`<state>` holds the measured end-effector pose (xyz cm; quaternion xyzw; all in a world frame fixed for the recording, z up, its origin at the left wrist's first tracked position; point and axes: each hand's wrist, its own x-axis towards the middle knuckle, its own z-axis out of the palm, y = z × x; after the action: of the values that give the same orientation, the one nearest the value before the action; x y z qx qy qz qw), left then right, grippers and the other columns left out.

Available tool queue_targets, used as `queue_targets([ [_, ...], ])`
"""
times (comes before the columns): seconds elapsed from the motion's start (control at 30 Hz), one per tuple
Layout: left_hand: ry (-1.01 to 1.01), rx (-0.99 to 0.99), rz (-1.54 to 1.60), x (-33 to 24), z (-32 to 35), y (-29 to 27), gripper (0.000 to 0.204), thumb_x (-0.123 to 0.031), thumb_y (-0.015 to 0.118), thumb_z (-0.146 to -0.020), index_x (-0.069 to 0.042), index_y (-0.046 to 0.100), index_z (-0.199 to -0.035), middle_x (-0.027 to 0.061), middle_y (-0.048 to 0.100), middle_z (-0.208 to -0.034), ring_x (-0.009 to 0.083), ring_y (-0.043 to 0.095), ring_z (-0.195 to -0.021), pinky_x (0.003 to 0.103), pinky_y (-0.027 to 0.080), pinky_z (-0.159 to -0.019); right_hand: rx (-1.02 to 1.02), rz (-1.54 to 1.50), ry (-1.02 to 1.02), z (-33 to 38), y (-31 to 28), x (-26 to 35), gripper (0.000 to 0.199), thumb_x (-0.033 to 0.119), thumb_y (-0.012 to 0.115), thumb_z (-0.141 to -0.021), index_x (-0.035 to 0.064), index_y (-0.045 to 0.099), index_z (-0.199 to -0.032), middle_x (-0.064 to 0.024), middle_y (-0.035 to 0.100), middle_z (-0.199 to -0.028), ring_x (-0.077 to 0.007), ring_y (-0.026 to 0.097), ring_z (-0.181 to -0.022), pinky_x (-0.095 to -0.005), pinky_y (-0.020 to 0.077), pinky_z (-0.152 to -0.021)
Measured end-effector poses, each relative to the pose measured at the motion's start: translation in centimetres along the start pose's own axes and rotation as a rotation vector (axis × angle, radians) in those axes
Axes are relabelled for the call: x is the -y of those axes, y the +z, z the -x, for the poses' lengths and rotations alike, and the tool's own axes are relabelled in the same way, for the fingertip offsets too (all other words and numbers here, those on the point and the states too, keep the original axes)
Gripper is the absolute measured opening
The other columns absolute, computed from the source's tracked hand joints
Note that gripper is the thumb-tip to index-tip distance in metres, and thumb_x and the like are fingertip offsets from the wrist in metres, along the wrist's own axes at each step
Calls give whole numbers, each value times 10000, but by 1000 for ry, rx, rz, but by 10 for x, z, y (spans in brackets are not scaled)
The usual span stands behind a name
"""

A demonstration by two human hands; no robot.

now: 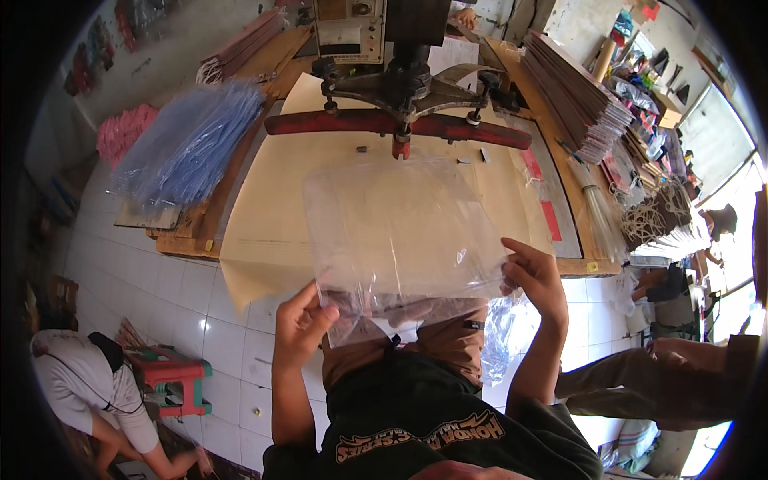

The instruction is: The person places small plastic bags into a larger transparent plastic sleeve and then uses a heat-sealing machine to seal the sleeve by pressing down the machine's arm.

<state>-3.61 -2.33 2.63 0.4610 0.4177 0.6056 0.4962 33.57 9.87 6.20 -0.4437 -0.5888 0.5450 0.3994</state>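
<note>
Currently mid-step | left hand (300,324) and right hand (534,276) each pinch a side edge of clear plastic bag (400,236) | bag held above table (264,232), not yet under red press bar (398,124) | pressing seemingly left

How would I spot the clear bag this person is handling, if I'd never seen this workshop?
Find the big worktable covered in cream paper, with a red press bar across it. At its near edge, the left hand and right hand hold a clear plastic bag by its lower corners. Unlike the blue bags stacked at left, it is colourless and single.
</note>
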Motion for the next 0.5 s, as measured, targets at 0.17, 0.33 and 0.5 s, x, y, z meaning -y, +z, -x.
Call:
queue_targets([
  [0.17, 15, -22, -98, -9, -9, -12, 513, -19, 625, -933, 107, 475, -1408, 117, 677, -1097, 118, 644, -908, 272, 549, -818, -42, 20, 11, 0, 17, 0, 448, -65, 572, -914, -152, 491, -1346, -93, 627, -808, -126, 594, -652, -296, 533, -597],
  [0.33, 51, -87, -187, -13, -34, -17, 491, -53, 631, -929, 98, 515, -1382, 65, 673, -993, 82, 619, -883, 237, 514, -753, -14, 83, -46, -11, 20, -4, 425, -58, 565, -910, -153, 506, -1321, -102, 636, -787, -129, 601, -625, -287, 522, -570],
  [0.5, 0, -87, -270, -30, -68, -35, 451, -76, 641, -935, 98, 549, -1341, 15, 639, -848, 83, 628, -787, 239, 503, -689, -9, 137, -70, -43, 31, 5, 423, -31, 591, -900, -168, 514, -1293, -104, 645, -745, -128, 598, -592, -280, 487, -520],
])
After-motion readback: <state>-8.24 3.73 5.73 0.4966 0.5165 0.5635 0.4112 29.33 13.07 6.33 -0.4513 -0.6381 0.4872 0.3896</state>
